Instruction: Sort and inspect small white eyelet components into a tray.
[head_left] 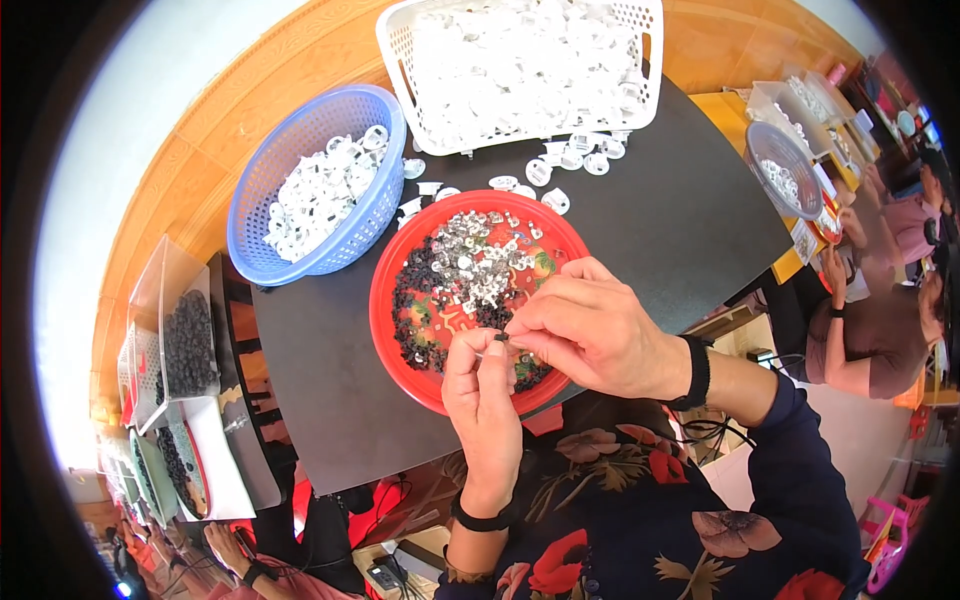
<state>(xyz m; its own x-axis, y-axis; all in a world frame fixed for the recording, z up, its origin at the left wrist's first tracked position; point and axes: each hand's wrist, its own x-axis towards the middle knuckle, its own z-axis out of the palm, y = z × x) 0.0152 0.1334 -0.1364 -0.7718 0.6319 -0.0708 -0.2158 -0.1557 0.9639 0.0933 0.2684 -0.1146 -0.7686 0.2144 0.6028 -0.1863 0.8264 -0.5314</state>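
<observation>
My left hand pinches a small black part between thumb and fingertips, over the near side of a round red tray. Thumb and fingers of my right hand close together right beside that part; what they grip is too small to make out. Inside the tray lie many small black pieces along the left and a heap of shiny silvery pieces in the middle. The tray's patterned bottom shows between them, and my hands cover its lower right.
Behind the tray stand a blue basket and a white basket, both full of white parts. Loose white discs lie on the dark table. Clear bins sit at left. Other people work at the right and lower left.
</observation>
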